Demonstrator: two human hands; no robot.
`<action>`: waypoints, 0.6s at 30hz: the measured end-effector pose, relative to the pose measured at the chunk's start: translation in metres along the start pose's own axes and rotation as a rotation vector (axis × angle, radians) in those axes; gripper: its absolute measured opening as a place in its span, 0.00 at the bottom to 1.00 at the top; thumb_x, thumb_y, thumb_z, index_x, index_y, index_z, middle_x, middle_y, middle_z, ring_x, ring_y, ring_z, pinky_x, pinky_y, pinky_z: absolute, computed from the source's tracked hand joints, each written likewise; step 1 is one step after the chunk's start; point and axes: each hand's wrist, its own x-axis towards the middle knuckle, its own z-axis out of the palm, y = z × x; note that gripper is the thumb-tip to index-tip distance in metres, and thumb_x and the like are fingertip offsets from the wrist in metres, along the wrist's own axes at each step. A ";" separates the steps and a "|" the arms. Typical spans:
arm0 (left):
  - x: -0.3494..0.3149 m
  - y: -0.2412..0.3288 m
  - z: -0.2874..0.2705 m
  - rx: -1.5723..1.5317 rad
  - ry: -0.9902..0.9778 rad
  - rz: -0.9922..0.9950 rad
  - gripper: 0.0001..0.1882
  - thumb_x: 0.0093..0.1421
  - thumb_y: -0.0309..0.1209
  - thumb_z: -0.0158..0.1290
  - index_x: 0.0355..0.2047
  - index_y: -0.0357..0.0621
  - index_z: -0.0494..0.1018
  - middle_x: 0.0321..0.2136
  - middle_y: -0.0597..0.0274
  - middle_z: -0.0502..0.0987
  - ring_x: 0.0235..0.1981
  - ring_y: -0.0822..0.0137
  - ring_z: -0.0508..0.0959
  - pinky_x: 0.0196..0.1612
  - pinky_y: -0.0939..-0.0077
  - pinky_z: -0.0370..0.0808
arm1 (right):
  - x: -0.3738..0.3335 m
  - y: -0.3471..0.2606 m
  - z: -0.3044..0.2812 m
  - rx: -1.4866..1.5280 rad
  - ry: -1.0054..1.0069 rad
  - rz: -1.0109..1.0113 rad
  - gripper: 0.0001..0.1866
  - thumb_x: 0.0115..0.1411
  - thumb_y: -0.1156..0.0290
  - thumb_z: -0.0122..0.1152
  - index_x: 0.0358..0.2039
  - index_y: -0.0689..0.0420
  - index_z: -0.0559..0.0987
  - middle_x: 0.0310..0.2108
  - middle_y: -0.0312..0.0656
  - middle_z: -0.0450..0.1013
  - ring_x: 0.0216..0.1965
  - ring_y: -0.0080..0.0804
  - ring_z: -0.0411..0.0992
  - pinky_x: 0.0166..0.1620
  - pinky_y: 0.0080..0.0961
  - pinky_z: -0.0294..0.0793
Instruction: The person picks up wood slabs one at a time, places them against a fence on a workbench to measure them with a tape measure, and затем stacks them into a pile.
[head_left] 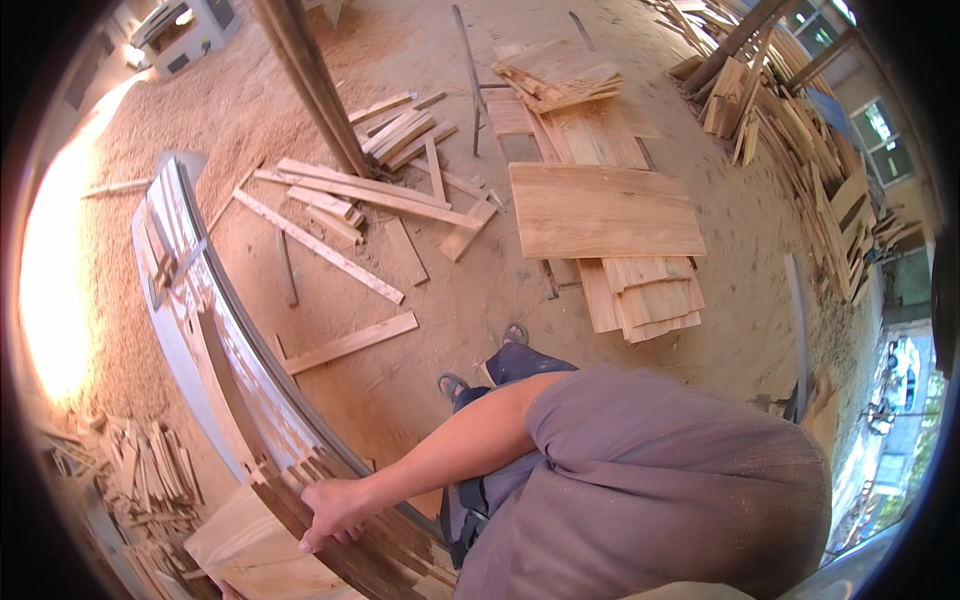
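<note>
From the sleeve, my right arm reaches across to the lower left. My right hand point(338, 512) is closed, its fingers curled over the edge of a dark brown wooden strip point(278, 505) with notched ends nearby. Beside it lies a pale wide wooden board point(262, 550), partly cut off by the picture's lower rim. A small bit of my left hand point(229, 592) shows at that board's lower left edge; most of its fingers are hidden. The strips rest along a long metal-topped bench point(205, 300) that carries other wood pieces.
Loose battens point(370, 190) lie scattered on the sandy floor ahead, around a wooden post point(318, 90). Wide boards point(605, 210) are stacked to the right of them. Timber offcuts point(810, 170) lean at the far right; scrap sticks point(150, 470) are heaped at the left. My feet point(453, 384) stand near the bench.
</note>
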 end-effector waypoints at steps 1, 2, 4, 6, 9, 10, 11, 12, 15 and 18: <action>0.001 0.006 -0.001 0.047 0.025 -0.012 0.26 0.69 0.48 0.49 0.46 0.32 0.77 0.38 0.54 0.81 0.40 0.63 0.77 0.46 0.69 0.73 | 0.004 0.003 -0.005 0.037 -0.060 -0.001 0.23 0.53 0.55 0.73 0.29 0.65 0.76 0.20 0.47 0.77 0.19 0.34 0.75 0.21 0.31 0.74; -0.001 0.013 -0.001 0.093 0.045 -0.024 0.26 0.69 0.48 0.49 0.46 0.32 0.77 0.38 0.54 0.81 0.40 0.63 0.77 0.46 0.69 0.73 | 0.005 0.007 -0.012 0.073 -0.119 -0.003 0.23 0.54 0.56 0.72 0.30 0.65 0.76 0.20 0.47 0.77 0.18 0.34 0.74 0.21 0.30 0.73; -0.003 0.025 -0.004 0.199 0.096 -0.062 0.26 0.68 0.48 0.50 0.46 0.32 0.77 0.38 0.53 0.81 0.40 0.62 0.78 0.46 0.69 0.73 | 0.003 0.021 -0.035 -0.008 -0.191 -0.102 0.15 0.54 0.62 0.67 0.21 0.61 0.77 0.17 0.42 0.74 0.18 0.31 0.72 0.20 0.29 0.69; 0.011 0.044 0.007 0.286 0.121 -0.080 0.26 0.67 0.47 0.51 0.46 0.32 0.77 0.38 0.52 0.81 0.40 0.61 0.78 0.47 0.68 0.73 | -0.006 0.039 -0.077 -0.186 -0.188 -0.245 0.14 0.53 0.65 0.64 0.15 0.59 0.75 0.15 0.39 0.72 0.18 0.30 0.71 0.21 0.30 0.69; 0.011 0.067 0.007 0.442 0.191 -0.162 0.26 0.66 0.47 0.52 0.46 0.31 0.77 0.38 0.51 0.81 0.41 0.59 0.78 0.47 0.67 0.73 | -0.038 0.094 -0.184 -0.495 0.163 -0.532 0.15 0.52 0.67 0.62 0.14 0.61 0.73 0.12 0.34 0.67 0.18 0.29 0.66 0.25 0.31 0.69; 0.019 0.085 0.011 0.487 0.212 -0.166 0.26 0.66 0.47 0.52 0.46 0.31 0.77 0.38 0.50 0.81 0.41 0.58 0.79 0.47 0.67 0.73 | -0.046 0.144 -0.234 -0.181 0.326 -0.471 0.12 0.53 0.65 0.63 0.19 0.59 0.76 0.16 0.32 0.70 0.19 0.25 0.67 0.24 0.28 0.68; 0.009 0.072 0.007 0.535 0.228 -0.236 0.26 0.66 0.47 0.53 0.46 0.31 0.77 0.38 0.50 0.81 0.41 0.58 0.79 0.47 0.67 0.73 | -0.109 0.134 -0.262 -0.014 0.375 -0.216 0.09 0.55 0.65 0.65 0.26 0.56 0.80 0.21 0.33 0.75 0.21 0.23 0.69 0.25 0.24 0.69; 0.015 0.089 0.011 0.572 0.239 -0.249 0.26 0.65 0.46 0.53 0.46 0.31 0.77 0.38 0.50 0.81 0.41 0.57 0.79 0.47 0.66 0.73 | -0.143 0.168 -0.303 0.305 0.599 -0.121 0.09 0.57 0.64 0.65 0.34 0.56 0.82 0.26 0.36 0.77 0.23 0.21 0.72 0.26 0.21 0.71; 0.027 0.119 0.010 0.671 0.291 -0.301 0.26 0.64 0.46 0.55 0.46 0.31 0.77 0.38 0.48 0.81 0.41 0.56 0.79 0.47 0.66 0.73 | -0.288 0.263 -0.390 0.563 1.180 -0.223 0.12 0.61 0.65 0.60 0.39 0.59 0.82 0.31 0.42 0.81 0.30 0.30 0.79 0.30 0.26 0.78; 0.055 0.154 0.017 0.751 0.324 -0.314 0.26 0.63 0.45 0.56 0.46 0.30 0.77 0.38 0.47 0.81 0.41 0.54 0.80 0.47 0.65 0.74 | -0.437 0.353 -0.417 0.805 1.653 -0.315 0.09 0.61 0.66 0.57 0.33 0.57 0.80 0.30 0.43 0.79 0.29 0.33 0.77 0.33 0.28 0.78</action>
